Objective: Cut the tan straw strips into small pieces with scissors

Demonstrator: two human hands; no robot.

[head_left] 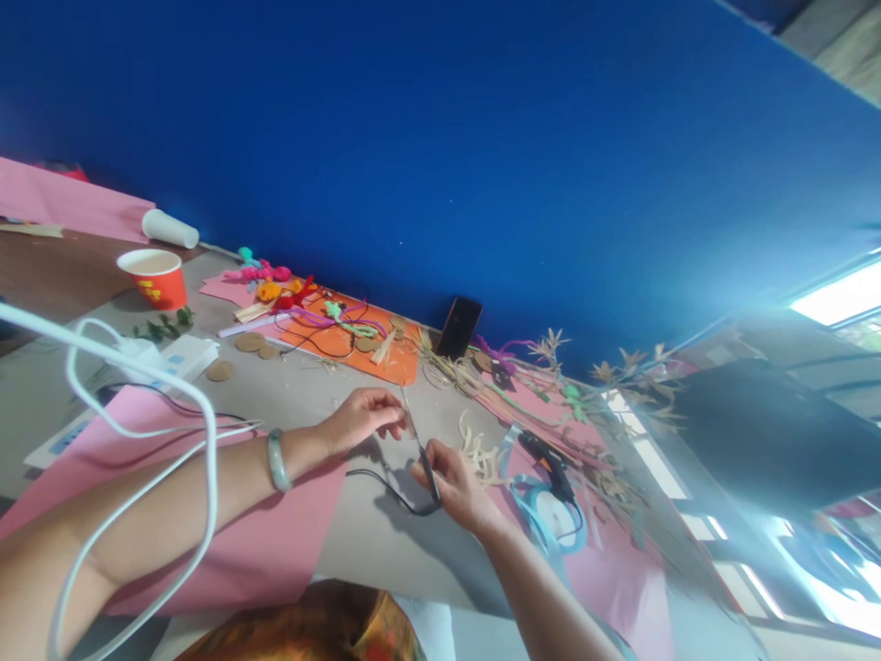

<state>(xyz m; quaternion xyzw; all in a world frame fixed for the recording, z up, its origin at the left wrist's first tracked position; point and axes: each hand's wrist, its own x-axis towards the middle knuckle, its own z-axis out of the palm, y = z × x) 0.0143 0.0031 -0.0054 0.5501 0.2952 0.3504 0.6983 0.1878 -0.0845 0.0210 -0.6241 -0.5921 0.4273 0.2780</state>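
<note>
My right hand (451,482) is closed around the black handles of a pair of scissors (429,475), whose thin blades point up and away from me. Close beside the blades, my left hand (368,418) has its fingers pinched together near their tips. Whatever those fingers hold is too small to make out. A pale green bangle (278,461) circles my left wrist. Under the left forearm lies a pink paper sheet (295,542). Just right of my right hand is a bundle of curled cream strips (478,450).
A glue gun (547,456) and a light-blue ribbon roll (557,523) lie at right. A phone (460,328) leans against the blue wall (413,165). Pipe cleaners lie on an orange sheet (385,365). A red paper cup (161,283) stands left; a white cable (210,459) loops in front.
</note>
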